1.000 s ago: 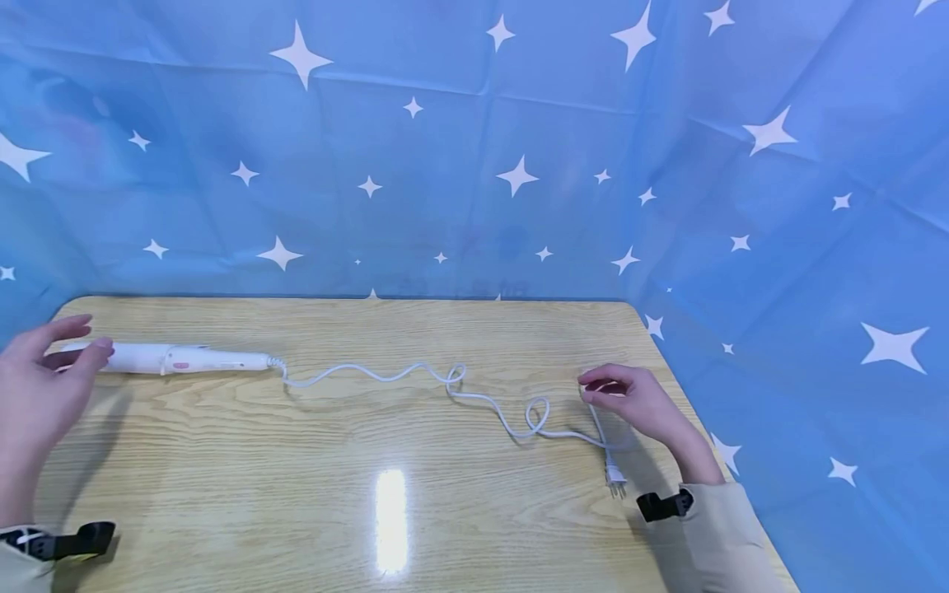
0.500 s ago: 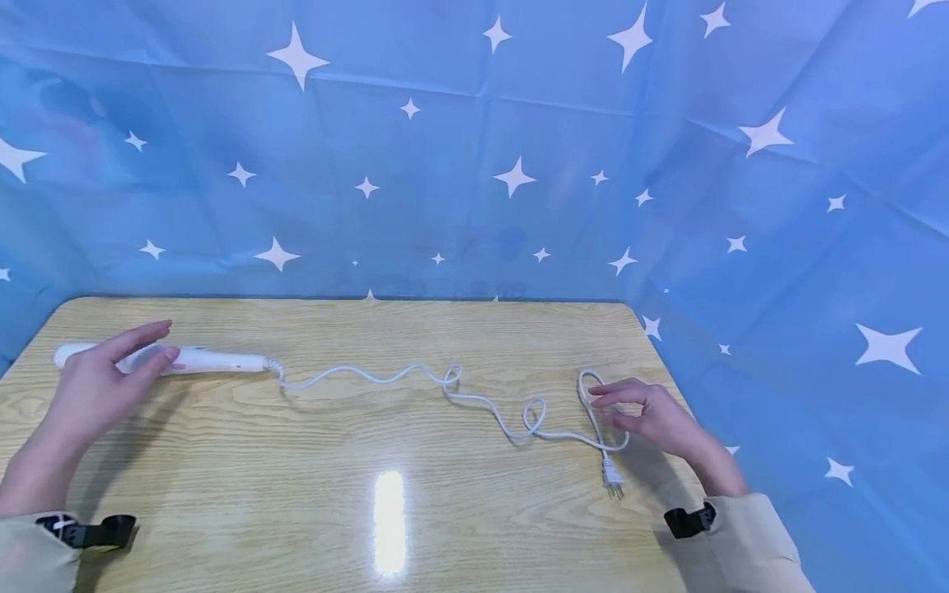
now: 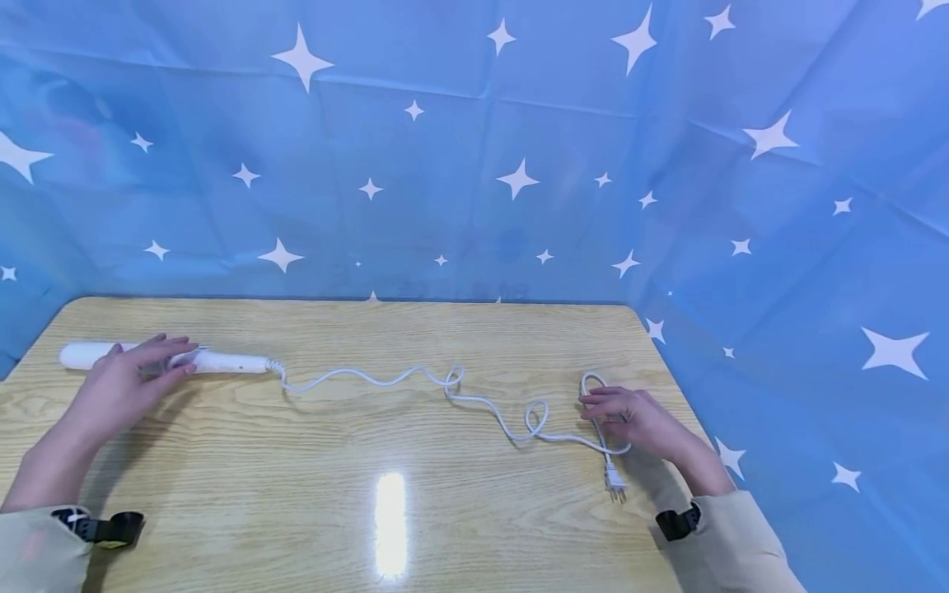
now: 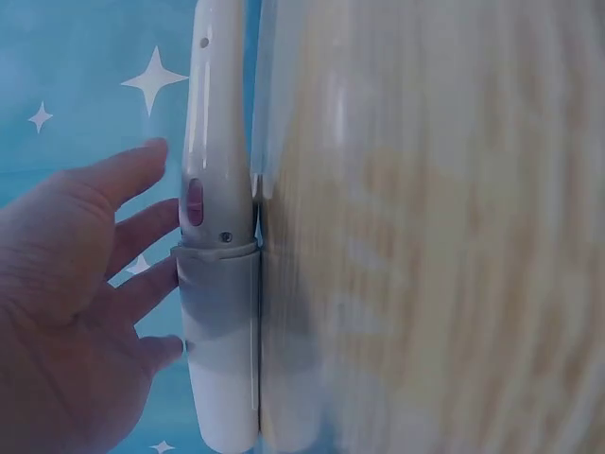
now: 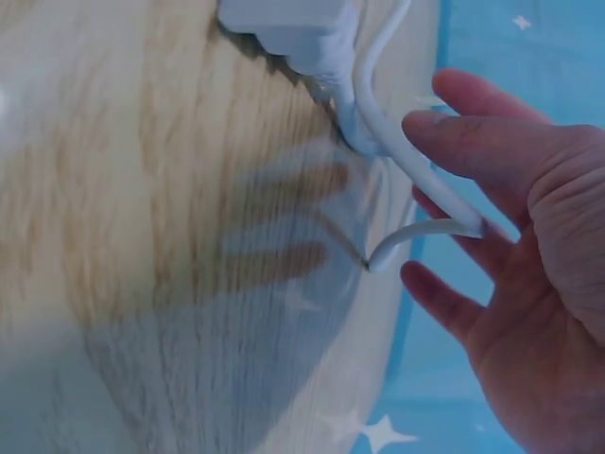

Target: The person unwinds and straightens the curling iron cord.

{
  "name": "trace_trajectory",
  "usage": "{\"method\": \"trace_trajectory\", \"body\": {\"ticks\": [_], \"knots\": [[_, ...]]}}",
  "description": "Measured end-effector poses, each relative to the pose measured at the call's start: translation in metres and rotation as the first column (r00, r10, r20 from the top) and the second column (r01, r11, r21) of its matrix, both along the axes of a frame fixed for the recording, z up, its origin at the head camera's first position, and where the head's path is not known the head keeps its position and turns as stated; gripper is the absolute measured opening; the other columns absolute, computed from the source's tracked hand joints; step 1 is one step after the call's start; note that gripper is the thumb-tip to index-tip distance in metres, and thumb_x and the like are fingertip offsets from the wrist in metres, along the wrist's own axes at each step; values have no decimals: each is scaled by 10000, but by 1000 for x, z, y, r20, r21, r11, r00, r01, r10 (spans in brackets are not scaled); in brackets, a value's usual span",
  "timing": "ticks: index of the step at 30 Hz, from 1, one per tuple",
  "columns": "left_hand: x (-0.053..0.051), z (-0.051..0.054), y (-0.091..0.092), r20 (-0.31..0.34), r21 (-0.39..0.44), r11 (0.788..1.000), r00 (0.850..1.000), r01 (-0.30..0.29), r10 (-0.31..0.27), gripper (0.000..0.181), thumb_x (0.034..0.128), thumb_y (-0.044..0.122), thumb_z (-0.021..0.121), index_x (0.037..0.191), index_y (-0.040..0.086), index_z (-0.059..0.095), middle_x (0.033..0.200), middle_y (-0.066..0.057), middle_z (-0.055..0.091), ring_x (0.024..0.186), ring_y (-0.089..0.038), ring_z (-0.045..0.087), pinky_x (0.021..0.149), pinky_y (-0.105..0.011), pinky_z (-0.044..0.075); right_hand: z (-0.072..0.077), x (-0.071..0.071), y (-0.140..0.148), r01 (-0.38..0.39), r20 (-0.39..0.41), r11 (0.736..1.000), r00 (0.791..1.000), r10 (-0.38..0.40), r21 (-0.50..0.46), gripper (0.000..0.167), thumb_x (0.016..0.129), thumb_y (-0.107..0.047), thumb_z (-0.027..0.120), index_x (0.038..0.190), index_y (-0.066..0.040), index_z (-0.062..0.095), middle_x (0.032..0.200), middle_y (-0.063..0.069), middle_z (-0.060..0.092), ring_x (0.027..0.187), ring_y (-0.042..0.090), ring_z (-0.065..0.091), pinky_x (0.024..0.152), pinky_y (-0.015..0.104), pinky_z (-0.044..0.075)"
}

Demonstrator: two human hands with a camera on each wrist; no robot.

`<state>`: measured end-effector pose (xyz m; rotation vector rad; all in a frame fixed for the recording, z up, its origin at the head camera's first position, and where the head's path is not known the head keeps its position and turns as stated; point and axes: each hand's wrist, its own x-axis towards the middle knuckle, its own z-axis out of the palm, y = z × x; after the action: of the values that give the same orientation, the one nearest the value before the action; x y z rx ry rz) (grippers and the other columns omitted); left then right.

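Note:
A white hair styling iron lies lengthwise at the back left of the wooden table, its pinkish switch facing up the handle. Over its middle hovers my left hand, fingers spread and fairly straight. In the left wrist view the fingertips come right up to the casing; whether they touch is unclear. A white cord runs rightward in loose curls and ends in a plug with bare prongs. My right hand is at the cord's end loop, fingers loosely bent around it without a visible pinch.
The pale wooden table has a bright light reflection near its front middle. Blue cloth with white stars hangs behind it and along the right side.
My left hand has moved right along the iron, from its far end to its middle. My right hand has drawn slightly back and down from the cord loop. Iron and cord stay put.

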<state>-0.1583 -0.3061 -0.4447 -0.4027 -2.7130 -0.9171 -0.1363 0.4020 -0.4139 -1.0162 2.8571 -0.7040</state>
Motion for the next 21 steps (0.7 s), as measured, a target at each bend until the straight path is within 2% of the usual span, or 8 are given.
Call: {"method": "trace_trajectory", "body": {"ticks": [5,8,10,16,21], "knots": [[-3,-1,0,11,-83,997,1000,5,-4,348,951,1,701,1281,-88,633,1328,-395,542,1312,-615,398,1127,-817,-7,0,-4,0,23,58,999,998,-26,45,335,830,124,756,1082,-91,804,1270,171,695,1228,463,579,945,428,592],[-4,-2,-1,13,-107,994,1000,-1,2,357,937,-21,702,1283,-84,637,1331,-388,543,1299,-613,409,1110,-835,2,-2,-7,2,43,87,997,995,-48,62,360,842,145,712,1073,-113,808,1277,163,694,1252,458,568,995,440,564],[-5,-3,-1,11,-106,994,1000,-1,2,356,931,-31,701,1279,-82,641,1329,-389,544,1288,-617,416,1101,-844,6,-4,-8,4,54,97,996,993,-60,72,359,849,142,702,1075,-115,808,1280,159,694,1262,456,563,1016,453,550],[-4,-5,-3,-3,-89,996,1000,4,-5,356,919,-55,698,1270,-88,647,1321,-393,547,1277,-622,420,1100,-844,0,-6,-8,7,77,90,992,992,-86,100,315,860,120,722,1074,-95,808,1278,172,692,1264,472,558,1012,625,495],[-5,-6,-3,21,-86,996,1000,0,2,346,946,-26,681,1282,-96,635,1335,-400,530,1308,-617,390,1120,-820,-36,-5,-8,8,104,73,988,991,-112,116,263,857,69,770,1012,-138,820,1268,169,698,1244,473,568,1005,641,489]]}}
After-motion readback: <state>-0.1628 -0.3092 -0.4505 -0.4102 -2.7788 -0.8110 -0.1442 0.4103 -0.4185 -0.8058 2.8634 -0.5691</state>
